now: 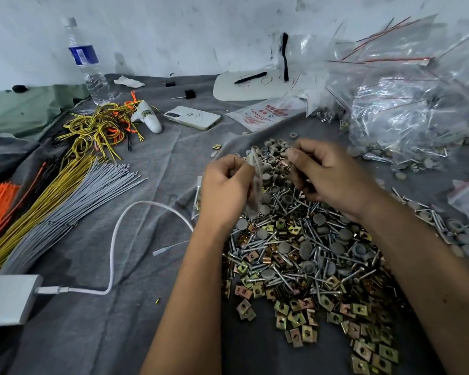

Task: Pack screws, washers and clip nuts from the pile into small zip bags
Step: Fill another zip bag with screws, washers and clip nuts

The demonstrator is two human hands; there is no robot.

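Over the middle of the grey cloth-covered worktop (136,163), both hands hover above the pile (303,255) of screws, grey washers and brass-coloured clip nuts, which spreads from the centre toward 5 o'clock. At the left hand (224,185), curled fingers pinch a small clear zip bag (255,185) that hangs down from the fingers, its lower end just above the pile. Toward 1 o'clock from it, the right hand (325,171) has its fingers curled, fingertips near the bag's top edge; whether they grip the bag or a small part cannot be told. At 2 o'clock lies a heap of clear bags (406,98) with red zip strips, loose hardware beneath it. At 9 o'clock lie bundles of grey, yellow and orange cable ties (54,201). A white cable (114,239) loops at 8 o'clock. Toward 11 o'clock stand a water bottle (88,63) and, nearer the centre, a white phone (192,117).
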